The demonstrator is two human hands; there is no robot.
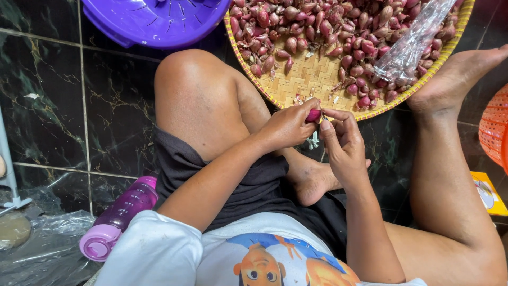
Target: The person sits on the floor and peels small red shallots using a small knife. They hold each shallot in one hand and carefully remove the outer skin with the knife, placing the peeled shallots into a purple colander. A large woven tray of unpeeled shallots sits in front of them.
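My left hand (288, 127) pinches a small red shallot (313, 115) between thumb and fingers, just below the rim of a round woven bamboo tray (312, 79). My right hand (343, 142) meets it from the right, fingertips touching the shallot's skin. A pale scrap of peel (314, 140) hangs under the two hands. The tray holds a heap of many red shallots (317, 24) and a crumpled clear plastic bag (410, 45). I sit on the floor with legs folded around the tray.
A purple plastic colander (153, 18) lies at the top left on the dark marbled floor tiles (47, 95). A purple water bottle (119, 218) rests by my left hip beside clear plastic sheeting (42, 249). An orange basket (495, 130) and a yellow packet (487, 193) sit at the right edge.
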